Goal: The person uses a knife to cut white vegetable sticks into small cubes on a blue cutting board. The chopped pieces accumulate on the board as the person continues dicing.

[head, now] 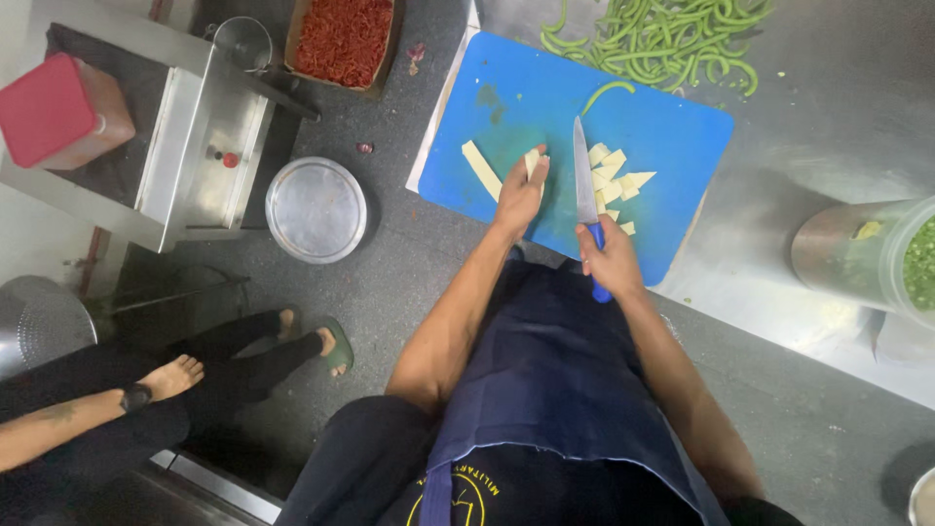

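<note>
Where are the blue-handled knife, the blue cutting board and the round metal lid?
blue-handled knife [585, 180], head view, middle of blade.
blue cutting board [672, 136], head view, bare right part.
round metal lid [317, 209], head view, centre.

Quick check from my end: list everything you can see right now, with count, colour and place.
cutting board: one, blue, on the steel counter
pale strips and pieces: several, cream, on the board
knife: one, steel blade, blue handle, over the board
green beans: a pile, green, past the board's far edge
clear container: one, chopped greens inside, right edge
round metal pan: one, silver, on the floor at left
box of red chillies: one, red contents, top
red box: one, on the steel stand at left
another person's foot: bare, lower left
left hand: holds a pale piece on the board
right hand: grips the knife handle
</note>
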